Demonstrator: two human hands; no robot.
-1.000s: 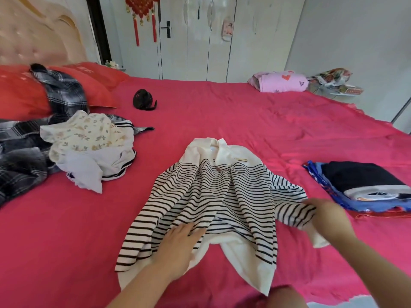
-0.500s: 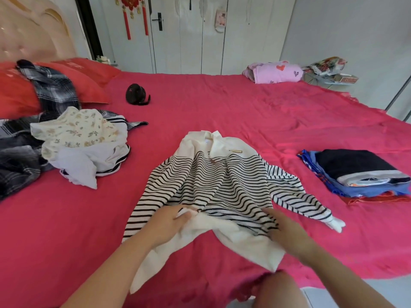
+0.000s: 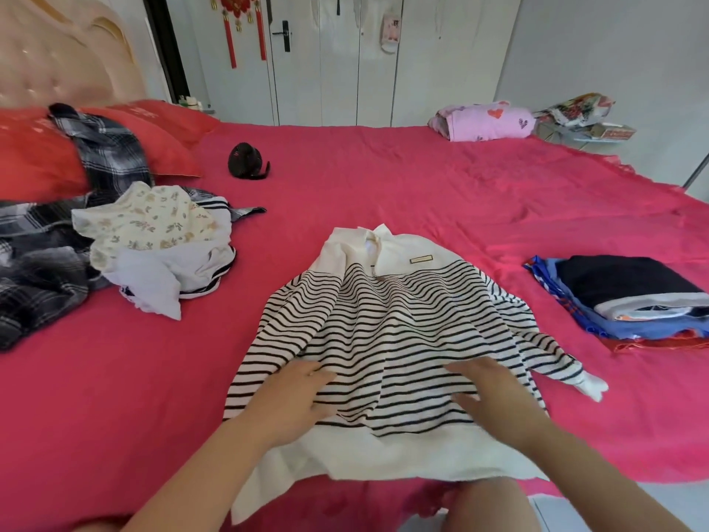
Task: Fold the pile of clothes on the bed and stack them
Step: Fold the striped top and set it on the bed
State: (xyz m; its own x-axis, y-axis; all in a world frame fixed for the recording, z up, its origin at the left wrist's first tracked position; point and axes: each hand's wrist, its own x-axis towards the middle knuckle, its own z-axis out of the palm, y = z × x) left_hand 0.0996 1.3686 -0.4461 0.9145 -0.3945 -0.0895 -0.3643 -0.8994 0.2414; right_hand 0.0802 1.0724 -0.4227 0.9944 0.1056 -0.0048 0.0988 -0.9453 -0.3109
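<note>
Head view: both hands flat; left hand (image 3: pixel 287 402), right hand (image 3: pixel 495 397) on striped sweater (image 3: pixel 387 328).

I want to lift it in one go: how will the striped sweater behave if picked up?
Probably floppy: the striped sweater ripples in soft folds around the left hand and right hand. Its loose sleeve would likely dangle. The knit looks thick, so perhaps fairly heavy.

Red bed (image 3: pixel 441 193) w/ striped sweater (image 3: pixel 387 339), clothes.
</note>
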